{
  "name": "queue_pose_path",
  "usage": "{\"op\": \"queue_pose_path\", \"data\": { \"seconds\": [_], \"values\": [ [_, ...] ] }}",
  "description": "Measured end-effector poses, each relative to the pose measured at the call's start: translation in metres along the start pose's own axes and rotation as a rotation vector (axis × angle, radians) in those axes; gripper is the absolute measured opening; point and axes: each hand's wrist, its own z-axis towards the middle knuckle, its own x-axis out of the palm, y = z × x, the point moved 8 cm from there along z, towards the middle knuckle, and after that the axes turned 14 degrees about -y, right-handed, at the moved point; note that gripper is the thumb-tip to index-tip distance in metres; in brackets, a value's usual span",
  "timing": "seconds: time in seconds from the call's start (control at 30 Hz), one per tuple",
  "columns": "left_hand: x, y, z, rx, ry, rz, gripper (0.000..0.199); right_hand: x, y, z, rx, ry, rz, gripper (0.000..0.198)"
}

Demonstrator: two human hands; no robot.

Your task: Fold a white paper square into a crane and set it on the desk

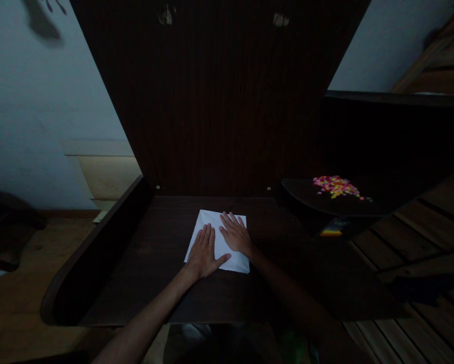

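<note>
A white sheet of paper (222,247), with fold lines near its edges, lies flat on the dark wooden desk (136,283). My left hand (204,253) rests palm down on its left part, fingers stretched out and the thumb pointing right. On the upper right of the paper, my right hand (236,235) also lies flat with its fingers spread. Both hands touch the paper, and neither grips anything. Parts of the sheet are hidden under the palms.
Behind the desk rises a tall dark panel (219,111). A raised side board (90,253) bounds the left. On a shelf (298,189) at the right lies a heap of small colourful pieces (336,186). A rainbow-striped item (332,230) sits below it. Wooden slats (423,227) stand farther right.
</note>
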Motion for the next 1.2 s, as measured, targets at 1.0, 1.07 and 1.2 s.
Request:
{"op": "queue_pose_path", "data": {
  "seconds": [1.0,1.07,1.2],
  "values": [
    [0.017,0.035,0.062,-0.109,0.049,0.041,0.060,-0.019,0.029,-0.041,-0.309,-0.023,0.139,0.083],
    [0.015,0.034,0.063,-0.127,0.040,0.046,0.060,-0.025,0.033,-0.054,-0.326,-0.006,0.150,0.082],
    [0.013,0.034,0.063,-0.159,0.060,0.052,0.062,-0.038,0.040,-0.078,-0.350,0.023,0.177,0.066]
  ]
}}
